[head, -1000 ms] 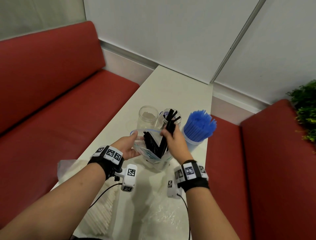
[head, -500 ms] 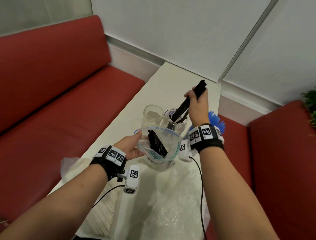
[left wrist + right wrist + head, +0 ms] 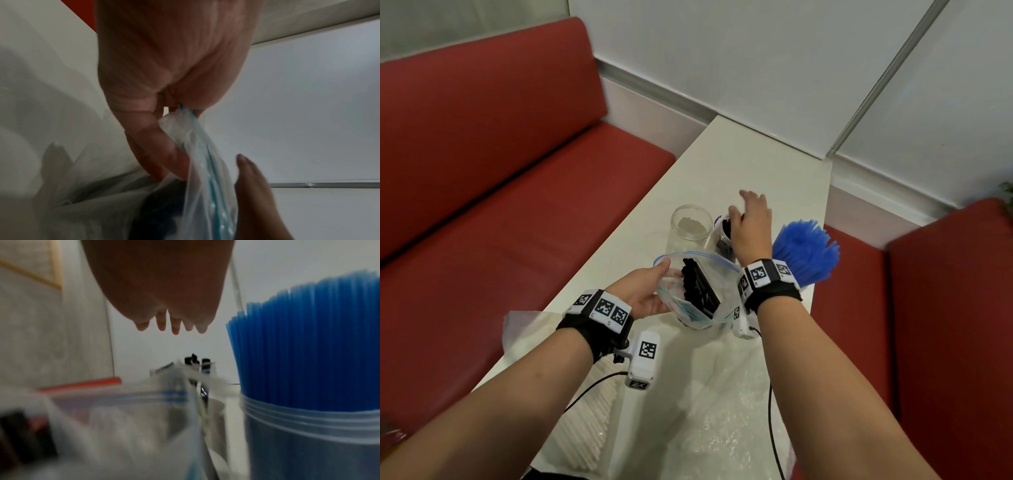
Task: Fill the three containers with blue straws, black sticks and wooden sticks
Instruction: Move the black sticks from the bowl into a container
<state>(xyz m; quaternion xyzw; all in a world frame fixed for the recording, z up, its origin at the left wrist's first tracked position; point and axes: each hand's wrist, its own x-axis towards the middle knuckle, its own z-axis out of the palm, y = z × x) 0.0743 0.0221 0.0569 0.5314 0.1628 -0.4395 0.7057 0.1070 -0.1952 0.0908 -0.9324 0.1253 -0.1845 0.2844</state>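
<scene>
We've got the left hand [image 3: 643, 291] pinching the rim of the clear zip bag [image 3: 698, 291], thumb and fingers [image 3: 156, 155] curled onto the plastic by its blue seal, and the bag's mouth is held wide with a bundle of black sticks [image 3: 700, 291] leaning inside. Over to the right hand [image 3: 751, 228]: fingers spread and relaxed, holding nothing, hovering right over the middle container [image 3: 722, 236], which has black sticks standing in it. Just left of that we see the clear container [image 3: 691, 228], nothing but its base showing through. On the other side, the container [image 3: 312, 426] packed with blue straws [image 3: 806, 251] fanning out the top. All three stand on the white table [image 3: 774, 164], and loose clear plastic [image 3: 726, 411] lies nearer us.
</scene>
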